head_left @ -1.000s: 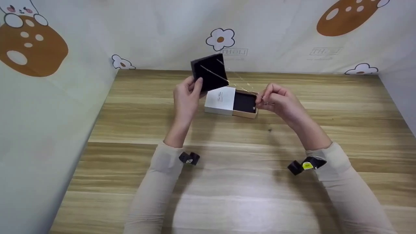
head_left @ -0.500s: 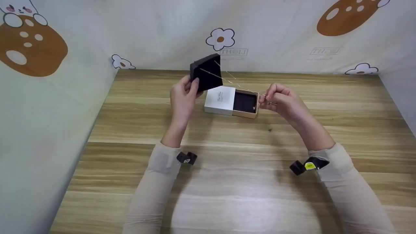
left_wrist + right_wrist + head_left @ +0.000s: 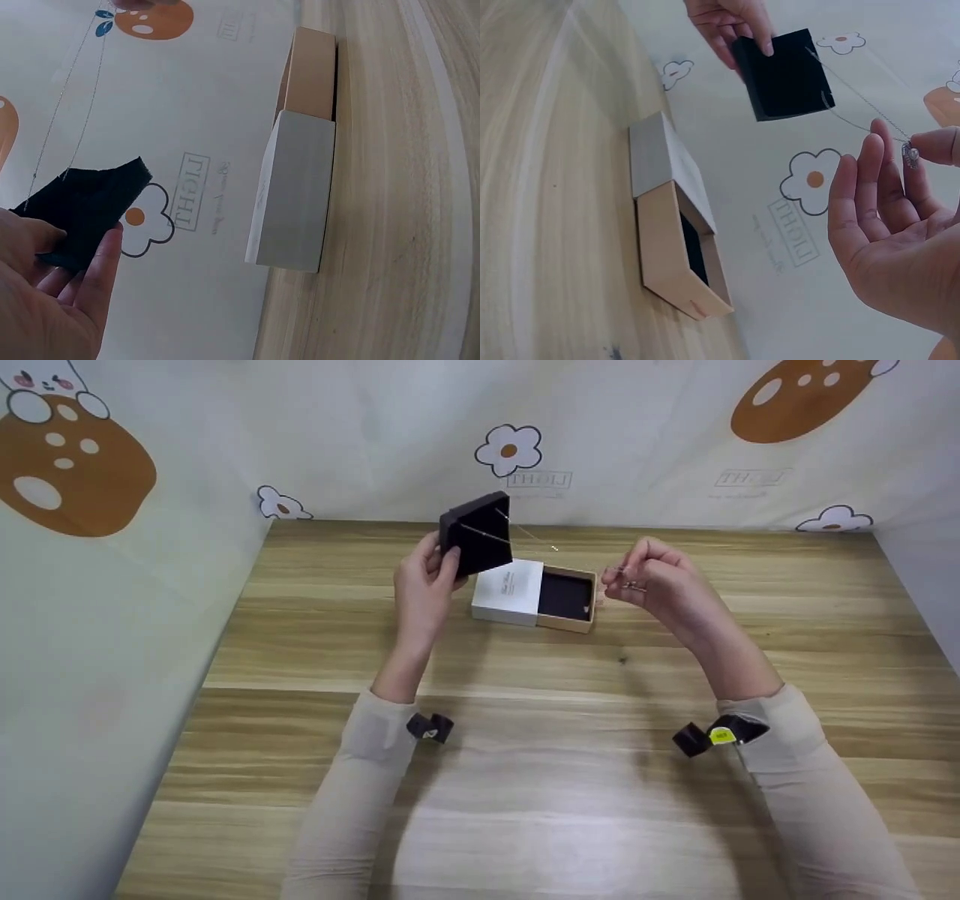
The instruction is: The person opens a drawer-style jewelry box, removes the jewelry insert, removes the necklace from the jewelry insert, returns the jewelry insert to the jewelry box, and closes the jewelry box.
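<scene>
Fingers (image 3: 868, 172) of right hand (image 3: 664, 581) pinch pendant (image 3: 910, 155); left hand (image 3: 427, 585) grips black pad (image 3: 480, 551), nine-to-ten o'clock. Right has edged toward two o'clock; gap wider, chain (image 3: 484, 533) still crosses pad, likely not freed.

Matt cloth is seen on the pad (image 3: 789, 79), shiny metal in the chain (image 3: 859, 95), smooth card in the box (image 3: 527, 594), glossy wood grain on the table (image 3: 532, 720).

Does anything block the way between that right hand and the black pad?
Nothing visible does: only the chain, with its pendant held in the right hand, spans the gap to the pad. The box sits lower, out of the line.
</scene>
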The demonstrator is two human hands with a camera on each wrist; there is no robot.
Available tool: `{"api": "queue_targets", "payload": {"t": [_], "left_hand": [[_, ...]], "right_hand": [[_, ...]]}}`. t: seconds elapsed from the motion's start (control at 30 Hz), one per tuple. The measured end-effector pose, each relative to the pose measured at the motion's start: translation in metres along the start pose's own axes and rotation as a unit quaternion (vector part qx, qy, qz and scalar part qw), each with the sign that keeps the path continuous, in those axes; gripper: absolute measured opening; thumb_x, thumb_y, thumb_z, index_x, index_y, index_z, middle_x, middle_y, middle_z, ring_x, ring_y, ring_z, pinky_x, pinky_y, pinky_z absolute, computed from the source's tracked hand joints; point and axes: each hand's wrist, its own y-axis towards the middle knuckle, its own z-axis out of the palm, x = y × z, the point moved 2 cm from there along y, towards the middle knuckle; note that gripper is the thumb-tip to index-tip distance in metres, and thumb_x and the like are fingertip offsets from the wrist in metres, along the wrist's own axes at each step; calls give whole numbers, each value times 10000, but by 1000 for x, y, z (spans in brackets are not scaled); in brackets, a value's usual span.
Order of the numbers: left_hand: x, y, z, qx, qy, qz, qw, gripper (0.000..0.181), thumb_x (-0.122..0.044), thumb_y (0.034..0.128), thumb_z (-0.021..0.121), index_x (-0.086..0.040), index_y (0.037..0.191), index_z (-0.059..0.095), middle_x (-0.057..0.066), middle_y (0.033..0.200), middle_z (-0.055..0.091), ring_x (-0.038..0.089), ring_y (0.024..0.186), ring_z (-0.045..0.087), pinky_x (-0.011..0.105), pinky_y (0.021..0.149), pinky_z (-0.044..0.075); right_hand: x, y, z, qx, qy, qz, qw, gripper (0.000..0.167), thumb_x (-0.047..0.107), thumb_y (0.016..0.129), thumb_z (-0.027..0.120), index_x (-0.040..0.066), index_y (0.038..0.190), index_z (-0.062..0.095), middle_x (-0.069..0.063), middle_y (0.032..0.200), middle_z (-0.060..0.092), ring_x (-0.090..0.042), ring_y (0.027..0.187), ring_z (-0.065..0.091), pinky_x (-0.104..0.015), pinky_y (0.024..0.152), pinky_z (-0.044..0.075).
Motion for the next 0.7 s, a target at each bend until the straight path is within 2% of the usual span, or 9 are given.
{"api": "queue_targets", "payload": {"t": [0.27, 0.53, 0.7], "left_hand": [[4, -1, 3, 61, 189, -99, 9998, 301, -62, 1004, 543, 22, 1283, 617, 255, 1254, 663, 334, 1134, 681, 289, 843, 605], [7, -1, 8, 47, 285, -128, 9995, 288, -41, 986, 568, 37, 1254, 640, 260, 1253, 663, 326, 1145, 679, 273, 865, 596], [8, -1, 10, 48, 367, -73, 9993, 276, -28, 978, 576, 44, 1233, 652, 256, 1237, 673, 310, 1149, 678, 285, 885, 591]], "right_hand": [[25, 4, 5, 95, 268, -258, 9993, 339, -78, 914, 376, 104, 707, 574, -48, 818, 704, -183, 822, 673, -310, 810, 568], [49, 5, 11, 490, 763, -599, 9941, 284, -57, 940, 441, 66, 744, 606, -73, 817, 726, -189, 810, 686, -321, 813, 577], [59, 7, 14, 402, 847, -718, 9930, 289, -55, 953, 436, 51, 749, 611, -82, 803, 728, -193, 793, 695, -314, 805, 585]]}}
